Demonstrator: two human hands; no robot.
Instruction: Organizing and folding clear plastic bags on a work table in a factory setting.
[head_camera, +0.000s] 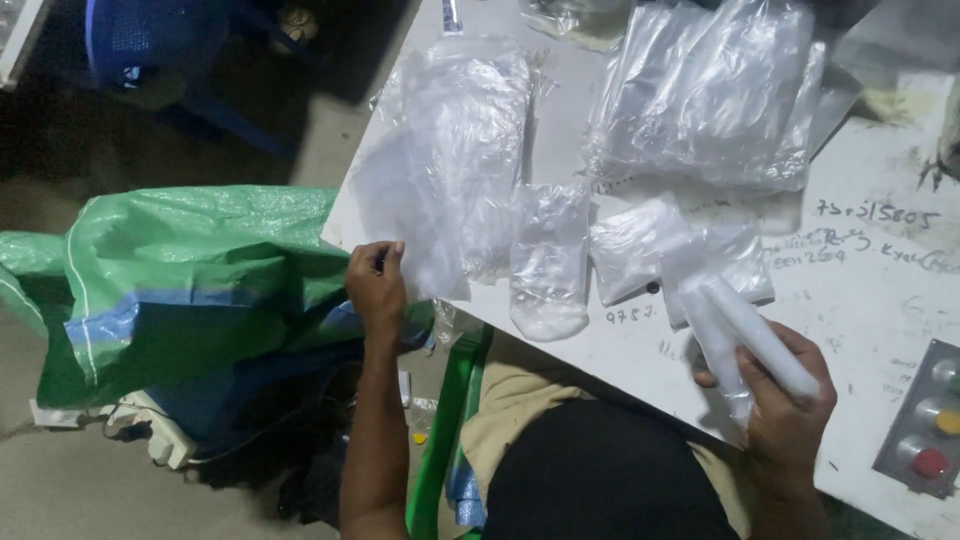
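Observation:
My left hand (376, 283) pinches the lower corner of a large clear plastic bag (450, 160) that lies over the left edge of the white table (880, 300). In my right hand (785, 395) I grip a white roll wrapped in clear plastic (750, 335), held above the table's near edge. Between the two hands a small clear bag with white contents (548, 265) lies flat, and a crumpled small bag (635, 250) rests beside it.
A big heap of clear plastic bags (705, 90) sits at the table's far side. A green and blue woven sack (190, 280) stands on the floor at left. A grey panel with coloured buttons (925, 420) is at the right edge. A blue chair (150, 45) is beyond.

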